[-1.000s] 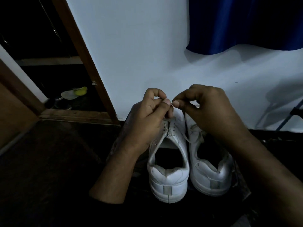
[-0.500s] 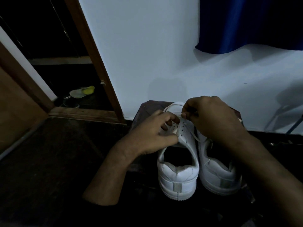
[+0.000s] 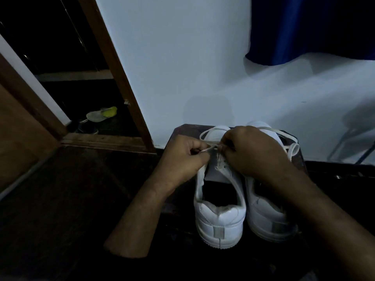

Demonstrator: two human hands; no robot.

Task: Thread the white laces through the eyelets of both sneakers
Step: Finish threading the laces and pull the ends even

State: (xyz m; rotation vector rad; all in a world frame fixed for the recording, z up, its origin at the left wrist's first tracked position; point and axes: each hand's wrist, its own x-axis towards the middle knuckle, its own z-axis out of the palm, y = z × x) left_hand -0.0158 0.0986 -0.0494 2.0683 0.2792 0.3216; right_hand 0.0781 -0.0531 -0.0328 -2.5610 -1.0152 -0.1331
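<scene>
One head-worn wide camera looks forward and down, close over the sneakers [image 3: 220, 199] toward the wall [image 3: 182, 57].

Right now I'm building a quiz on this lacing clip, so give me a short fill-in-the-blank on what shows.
1. Both hands work over the sneaker on the person's ____ side.
2. The left hand and the right hand each pinch a ____ lace.
3. The sneakers' ____ ends face the camera.
4. The cloth hanging on the wall is ____.

Missing words: left; white; heel; blue
</scene>
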